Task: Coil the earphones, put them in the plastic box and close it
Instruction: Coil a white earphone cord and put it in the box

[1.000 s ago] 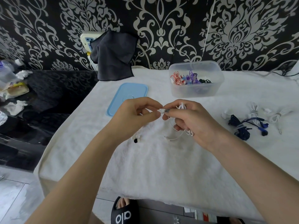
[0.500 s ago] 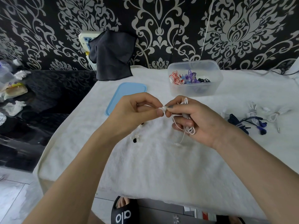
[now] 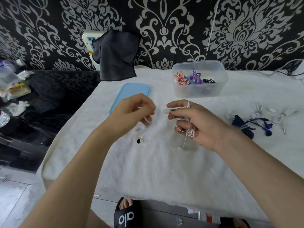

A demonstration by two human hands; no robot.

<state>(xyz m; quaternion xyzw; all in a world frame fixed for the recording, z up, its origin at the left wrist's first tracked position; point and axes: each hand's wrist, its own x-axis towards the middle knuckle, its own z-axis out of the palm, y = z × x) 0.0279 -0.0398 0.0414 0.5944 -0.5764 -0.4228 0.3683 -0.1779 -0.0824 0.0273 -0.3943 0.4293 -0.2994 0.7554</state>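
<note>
**White pair half coiled, box still open**

You were mid-task. The plastic box (image 3: 199, 79) sat open at the back of the desk (image 3: 148, 162), with red-white, purple and black earphones already inside. Its blue lid (image 3: 131, 94) lay flat on the desk, left of the box, not on it. So closing was not done.

Your right hand (image 3: 197, 125) gripped the white earphones (image 3: 189, 130), in front of the box: cord loops were wound round the fingers, thumb and forefinger pinched the plug end, and a short tail hung down to the desk. Your left hand (image 3: 131, 114) was curled, front-left of the box; a thin bit of cord showed under it, but whether it was pinching that I couldn't tell. The white earbuds (image 3: 139, 139) lay on the desk just below that hand.

Right of the box, a navy pair (image 3: 250, 125) and more white pairs (image 3: 266, 114) waited on the desk, apparently bundled. Left to do, as I judge: finish this coil, box it and the rest, snap the lid on.

Versus half a second before: your hands had been fingertip to fingertip at the plug; now they were apart, left hand pulled back toward the lid. The hanging cord tail looked much the same.
</note>
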